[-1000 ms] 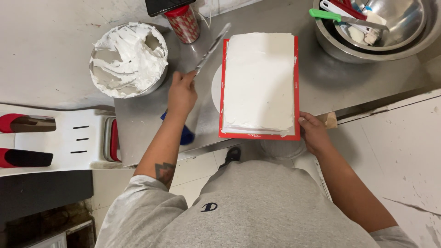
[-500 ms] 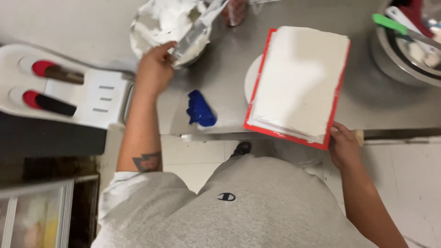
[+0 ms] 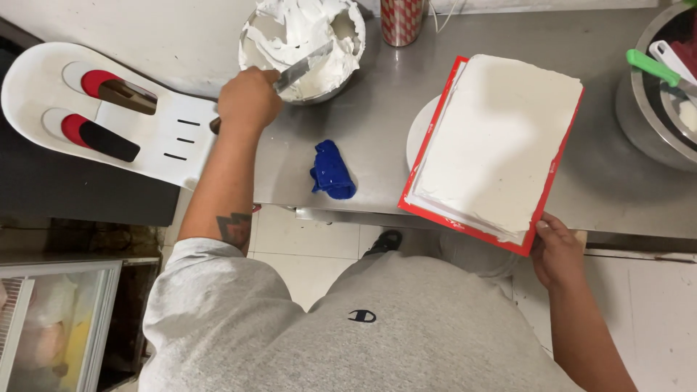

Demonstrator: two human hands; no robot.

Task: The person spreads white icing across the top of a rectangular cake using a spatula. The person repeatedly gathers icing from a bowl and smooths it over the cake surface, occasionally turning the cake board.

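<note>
The left hand [image 3: 248, 98] is fisted round a spatula [image 3: 301, 70] whose blade slants up-right into the cream bowl [image 3: 305, 40]. Well right, the right hand [image 3: 557, 250] pinches the near corner of the red board [image 3: 559, 170] carrying the white slab [image 3: 497, 138], long axis running away from the body

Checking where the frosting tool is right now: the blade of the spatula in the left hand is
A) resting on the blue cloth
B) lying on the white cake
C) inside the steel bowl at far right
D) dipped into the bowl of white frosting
D: the left hand holds the spatula with its blade in the frosting bowl.
</note>
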